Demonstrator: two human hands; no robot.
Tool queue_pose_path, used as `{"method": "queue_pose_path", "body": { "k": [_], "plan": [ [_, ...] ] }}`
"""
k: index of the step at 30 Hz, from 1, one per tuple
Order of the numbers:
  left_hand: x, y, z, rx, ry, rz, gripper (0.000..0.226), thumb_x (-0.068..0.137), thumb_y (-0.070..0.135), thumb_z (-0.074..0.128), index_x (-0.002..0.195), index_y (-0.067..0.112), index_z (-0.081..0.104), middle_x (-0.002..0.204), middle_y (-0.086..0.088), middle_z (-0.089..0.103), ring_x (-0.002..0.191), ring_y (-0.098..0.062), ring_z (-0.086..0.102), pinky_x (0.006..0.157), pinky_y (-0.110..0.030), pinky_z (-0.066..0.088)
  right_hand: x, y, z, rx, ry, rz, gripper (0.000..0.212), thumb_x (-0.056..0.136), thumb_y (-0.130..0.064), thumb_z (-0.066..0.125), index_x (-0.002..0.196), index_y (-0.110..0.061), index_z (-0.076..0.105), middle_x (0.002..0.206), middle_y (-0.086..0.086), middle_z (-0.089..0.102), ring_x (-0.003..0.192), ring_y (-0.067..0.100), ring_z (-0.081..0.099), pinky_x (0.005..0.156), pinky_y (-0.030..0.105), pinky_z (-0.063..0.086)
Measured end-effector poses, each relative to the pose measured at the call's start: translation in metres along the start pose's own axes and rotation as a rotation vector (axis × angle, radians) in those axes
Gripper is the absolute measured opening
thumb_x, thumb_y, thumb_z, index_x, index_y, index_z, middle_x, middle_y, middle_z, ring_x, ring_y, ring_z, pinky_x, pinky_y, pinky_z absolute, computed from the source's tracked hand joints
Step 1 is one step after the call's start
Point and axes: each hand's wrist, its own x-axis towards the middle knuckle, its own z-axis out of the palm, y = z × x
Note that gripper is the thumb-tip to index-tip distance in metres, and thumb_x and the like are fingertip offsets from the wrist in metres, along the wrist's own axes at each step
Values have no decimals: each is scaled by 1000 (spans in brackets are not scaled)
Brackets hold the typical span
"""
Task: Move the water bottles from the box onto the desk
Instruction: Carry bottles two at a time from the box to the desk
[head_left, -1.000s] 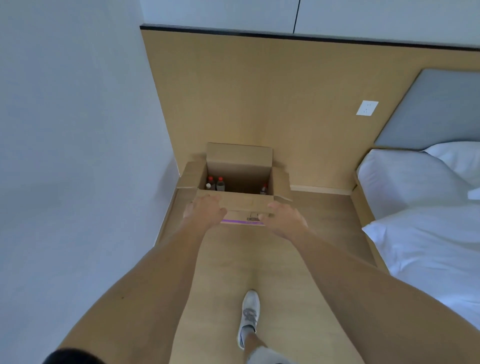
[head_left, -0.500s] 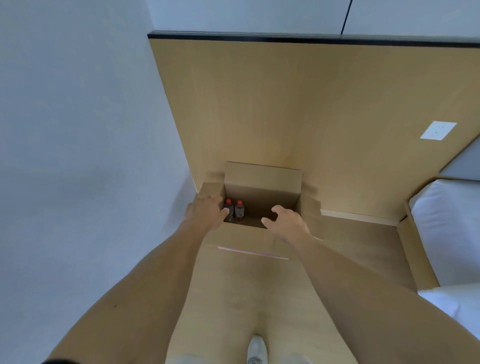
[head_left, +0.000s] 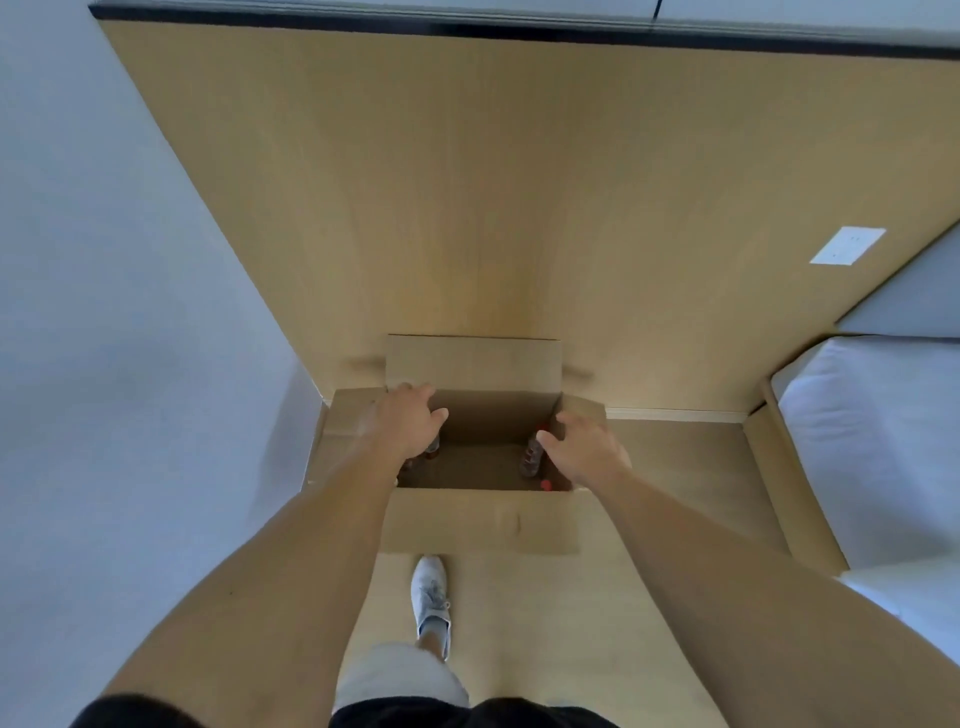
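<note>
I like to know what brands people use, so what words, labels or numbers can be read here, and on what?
None can be read.
Cardboard box: its flaps and walls show no print.
Water bottles: labels are there, but too small and blurred to read.
White wall plate: only faint marks, no legible text.
White shoe: no legible logo.
</note>
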Motion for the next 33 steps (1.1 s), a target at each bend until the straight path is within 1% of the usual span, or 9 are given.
{"method": "queue_pose_path", "body": {
  "k": [2, 4, 6, 8, 9, 15, 24, 30, 33],
  "plan": [
    [38, 3, 1, -35, -48, 21, 50, 101, 49, 43, 143, 22, 47, 133, -10, 56, 120, -32, 54, 97, -46, 47, 26, -6, -3, -7, 6, 28, 53, 99, -52, 41, 143, -22, 43, 129, 6, 57, 77, 16, 56, 67, 33, 44],
    [69, 7, 3, -51, -81, 46, 52, 102, 48, 44, 147, 21, 45, 138, -12, 54, 124, -33, 53, 102, -48, 46, 50, -16, -4, -16, 8, 53, 52, 99, -52, 41, 143, -23, 43, 125, 5, 59, 67, 13, 50, 64, 32, 39],
    [93, 9, 6, -74, -89, 76, 51, 102, 47, 44, 147, 22, 45, 140, -10, 54, 125, -32, 53, 102, -48, 47, 75, -27, 3, -3, -6, 71, 54, 99, -52, 43, 146, -24, 42, 131, 7, 57, 91, 24, 61, 67, 32, 42],
    [113, 11, 13, -91, -91, 98, 50, 102, 46, 44, 147, 24, 45, 140, -8, 55, 124, -30, 55, 100, -47, 49, 98, -40, 15, 24, -31, 74, 57, 99, -51, 45, 148, -24, 40, 139, 9, 53, 119, 31, 55, 83, 36, 50],
    [122, 10, 17, -96, -101, 98, 49, 102, 46, 44, 147, 24, 45, 141, -7, 54, 124, -30, 55, 100, -47, 49, 108, -45, 22, 36, -46, 76, 57, 99, -51, 46, 148, -23, 40, 141, 10, 52, 124, 31, 52, 91, 38, 49],
    [162, -17, 61, -153, -209, 12, 51, 102, 45, 46, 148, 23, 43, 145, -7, 50, 130, -31, 50, 105, -49, 44, 160, -42, 68, 54, -117, 118, 55, 98, -52, 47, 144, -24, 43, 135, 9, 55, 122, 30, 53, 94, 39, 47],
    [207, -56, 205, -319, -302, -239, 55, 101, 45, 49, 151, 24, 38, 147, -8, 49, 132, -33, 48, 105, -45, 44, 254, -2, 170, 79, -177, 182, 59, 98, -50, 50, 149, -25, 37, 142, 8, 51, 128, 31, 50, 100, 40, 44],
    [256, -80, 302, -478, -251, -430, 59, 101, 42, 52, 153, 22, 32, 143, -11, 52, 129, -33, 51, 99, -41, 44, 325, 30, 250, 157, -193, 257, 61, 98, -49, 51, 151, -24, 34, 146, 7, 49, 129, 30, 50, 95, 38, 46],
    [278, -96, 343, -604, -196, -555, 61, 99, 38, 58, 152, 21, 33, 143, -11, 53, 128, -34, 53, 105, -41, 45, 354, 43, 287, 189, -190, 322, 63, 98, -50, 52, 151, -23, 33, 145, 8, 49, 124, 31, 53, 93, 38, 51]
  ]
}}
